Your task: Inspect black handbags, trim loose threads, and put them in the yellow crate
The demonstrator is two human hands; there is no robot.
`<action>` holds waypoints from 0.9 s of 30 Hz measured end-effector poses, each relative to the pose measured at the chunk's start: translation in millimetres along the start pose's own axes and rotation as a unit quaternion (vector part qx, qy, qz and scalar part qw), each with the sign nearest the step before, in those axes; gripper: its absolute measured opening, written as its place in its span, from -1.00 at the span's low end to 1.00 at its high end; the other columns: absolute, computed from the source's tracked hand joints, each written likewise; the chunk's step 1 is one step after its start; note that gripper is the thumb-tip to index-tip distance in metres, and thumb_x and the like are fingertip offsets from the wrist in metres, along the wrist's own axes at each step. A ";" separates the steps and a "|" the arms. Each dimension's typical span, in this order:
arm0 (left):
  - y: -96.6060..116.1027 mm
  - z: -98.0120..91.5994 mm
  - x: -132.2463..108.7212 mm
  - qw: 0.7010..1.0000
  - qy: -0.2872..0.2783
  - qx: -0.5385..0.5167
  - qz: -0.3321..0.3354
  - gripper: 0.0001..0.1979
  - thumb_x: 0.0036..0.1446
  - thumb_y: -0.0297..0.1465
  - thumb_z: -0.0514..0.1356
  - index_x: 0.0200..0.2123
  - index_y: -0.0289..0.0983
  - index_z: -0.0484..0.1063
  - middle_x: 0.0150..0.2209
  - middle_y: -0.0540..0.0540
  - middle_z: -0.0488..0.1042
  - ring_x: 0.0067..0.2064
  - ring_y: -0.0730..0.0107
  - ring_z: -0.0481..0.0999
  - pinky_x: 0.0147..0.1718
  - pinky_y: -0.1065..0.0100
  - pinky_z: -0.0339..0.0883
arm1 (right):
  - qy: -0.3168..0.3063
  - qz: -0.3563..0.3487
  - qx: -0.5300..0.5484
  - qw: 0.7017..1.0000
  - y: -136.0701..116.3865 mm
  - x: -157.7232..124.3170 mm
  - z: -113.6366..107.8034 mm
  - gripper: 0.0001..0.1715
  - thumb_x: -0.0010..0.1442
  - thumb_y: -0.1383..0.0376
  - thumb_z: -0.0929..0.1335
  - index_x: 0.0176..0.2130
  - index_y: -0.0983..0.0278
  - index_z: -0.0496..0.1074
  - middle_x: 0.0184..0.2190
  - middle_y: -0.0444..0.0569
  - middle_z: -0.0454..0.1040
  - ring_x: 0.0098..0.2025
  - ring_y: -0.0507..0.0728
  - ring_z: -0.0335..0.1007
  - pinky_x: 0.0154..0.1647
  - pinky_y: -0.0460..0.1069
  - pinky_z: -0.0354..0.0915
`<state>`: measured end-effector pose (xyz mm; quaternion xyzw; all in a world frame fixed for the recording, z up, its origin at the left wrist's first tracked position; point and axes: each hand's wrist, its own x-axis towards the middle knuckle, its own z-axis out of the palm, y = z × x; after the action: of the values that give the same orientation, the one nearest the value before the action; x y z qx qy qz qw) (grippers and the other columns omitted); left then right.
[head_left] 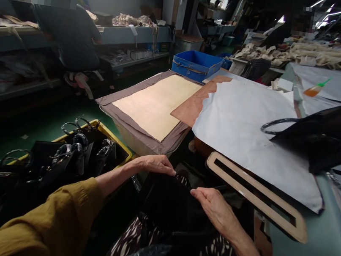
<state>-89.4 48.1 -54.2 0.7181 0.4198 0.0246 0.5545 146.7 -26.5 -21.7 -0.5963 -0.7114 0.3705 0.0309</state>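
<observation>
On my lap lies a black bag (pixel 168 204), its dark surface showing little detail. My left hand (pixel 159 164) grips the far-left part of its upper edge, fingers bent down and partly hidden. The opposite side of that edge is pinched between thumb and fingers of my right hand (pixel 214 207). A plastic-wrapped strip, perhaps a handle of the bag, shows close to me at the bottom. To my right, a long wooden frame with a slot (pixel 256 194) sticks out from the table edge.
A yellow crate (pixel 114 134) on my left holds several black handbags with wrapped handles. Another black handbag (pixel 332 135) rests on the white-covered table (pixel 240 108). Ahead stand a board-topped bin (pixel 158 100) and a blue crate (pixel 196 63). A person (pixel 69 36) sits at the left bench.
</observation>
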 end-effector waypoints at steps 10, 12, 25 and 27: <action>17.2 -1.6 6.0 0.996 -0.077 0.010 0.031 -0.69 -0.06 -0.21 0.21 -0.33 -0.32 0.53 -0.55 0.05 0.41 -0.50 0.54 0.30 -0.49 0.54 0.15 | 0.003 -0.003 0.003 1.000 -6.9 -1.7 -3.3 -0.48 0.16 -0.01 0.09 -0.63 0.27 0.06 -0.66 -0.20 0.04 -0.56 -0.03 -0.03 -0.56 -0.10 -0.12; 16.8 -0.1 10.4 0.996 -0.081 0.011 0.045 -0.71 -0.04 -0.23 0.19 -0.33 -0.31 0.53 -0.53 0.05 0.43 -0.47 0.53 0.31 -0.46 0.54 0.16 | 0.000 0.003 0.006 1.000 -6.5 -1.7 -3.7 -0.48 0.16 -0.01 0.10 -0.64 0.27 0.06 -0.67 -0.20 0.04 -0.56 -0.03 -0.03 -0.56 -0.10 -0.11; 17.5 5.0 9.5 0.987 -0.094 -0.125 -0.048 -0.76 -0.15 -0.23 0.26 -0.48 -0.31 0.53 -0.56 0.02 0.47 -0.53 0.49 0.36 -0.52 0.50 0.20 | -0.089 0.011 0.129 0.988 8.5 15.8 0.6 -0.51 0.10 -0.03 0.14 -0.62 0.26 0.06 -0.68 -0.22 -0.05 -0.61 -0.05 -0.13 -0.62 -0.11 -0.16; 19.7 6.0 7.6 0.986 -0.093 -0.133 -0.047 -0.77 -0.15 -0.26 0.26 -0.49 -0.32 0.53 -0.58 0.02 0.45 -0.55 0.50 0.36 -0.53 0.49 0.20 | -0.108 0.008 0.153 0.982 7.3 14.1 -1.2 -0.50 0.10 -0.05 0.14 -0.62 0.26 0.05 -0.67 -0.23 -0.04 -0.61 -0.06 -0.15 -0.63 -0.11 -0.16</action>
<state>-70.1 47.5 -43.7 0.6165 0.3925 -0.0132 0.6824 149.3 -13.5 -30.5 -0.5472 -0.6406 0.5371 0.0419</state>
